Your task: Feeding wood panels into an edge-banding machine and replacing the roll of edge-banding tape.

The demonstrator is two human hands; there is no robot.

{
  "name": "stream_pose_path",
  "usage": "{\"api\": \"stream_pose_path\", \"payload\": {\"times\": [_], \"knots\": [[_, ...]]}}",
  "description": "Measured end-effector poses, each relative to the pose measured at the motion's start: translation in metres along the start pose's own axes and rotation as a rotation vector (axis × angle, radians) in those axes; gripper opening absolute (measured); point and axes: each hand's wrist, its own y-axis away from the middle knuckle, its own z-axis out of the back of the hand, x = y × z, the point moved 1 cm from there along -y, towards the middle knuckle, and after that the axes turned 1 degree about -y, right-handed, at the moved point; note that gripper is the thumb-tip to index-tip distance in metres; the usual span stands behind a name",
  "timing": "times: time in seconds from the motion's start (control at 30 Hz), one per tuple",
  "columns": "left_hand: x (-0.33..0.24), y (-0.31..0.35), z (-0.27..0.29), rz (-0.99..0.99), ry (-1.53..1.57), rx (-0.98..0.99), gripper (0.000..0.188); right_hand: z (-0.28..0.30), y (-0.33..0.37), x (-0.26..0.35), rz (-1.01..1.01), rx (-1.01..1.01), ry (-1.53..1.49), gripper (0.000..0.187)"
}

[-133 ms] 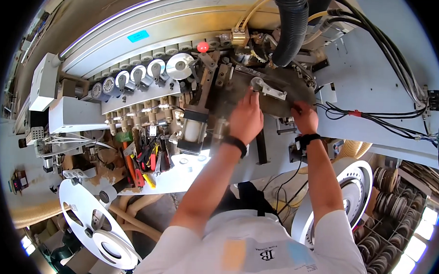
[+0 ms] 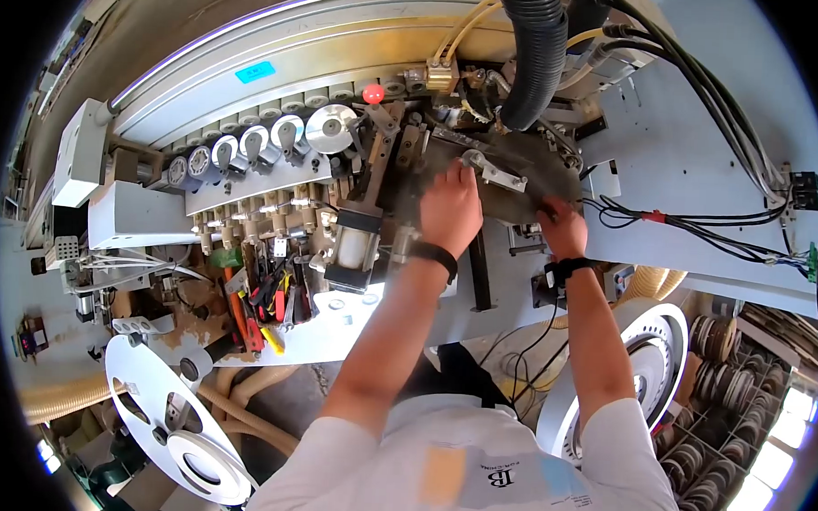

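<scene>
My left hand is over the dark plate of a machine, just left of a small metal roller on a silver arm. Its fingers are bent and pressed together; what lies under the fingertips is hidden. At the plate's right edge, my right hand has its fingers curled in against the edge, and I cannot make out anything between them. Black bands circle both wrists. Left of my left hand stands a metal cylinder block with a lever topped by a red ball knob.
A thick black hose comes down behind the plate. Silver rollers line the back left, with several hand tools below them. Loose black cables run along the right panel. White reels stand low on both sides.
My left fingertips have shifted slightly left, off the roller, and are more bent. My right hand keeps its place at the plate's edge. The whole view has shifted a little.
</scene>
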Motion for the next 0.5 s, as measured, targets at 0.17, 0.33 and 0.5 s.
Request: {"api": "stream_pose_path", "payload": {"times": [0.17,0.33,0.5], "knots": [[0.017,-0.024,-0.015,-0.087,-0.188,-0.015,0.032,0.006,0.007,-0.009,0.041,-0.032,0.007,0.035],[0.019,-0.039,-0.024,-0.044,-0.187,-0.047,0.034,0.011,0.015,-0.008,-0.061,0.006,-0.02,0.036],[0.011,-0.045,-0.02,-0.052,-0.239,-0.015,0.026,0.01,0.014,-0.019,-0.084,-0.016,0.024,0.026]]}}
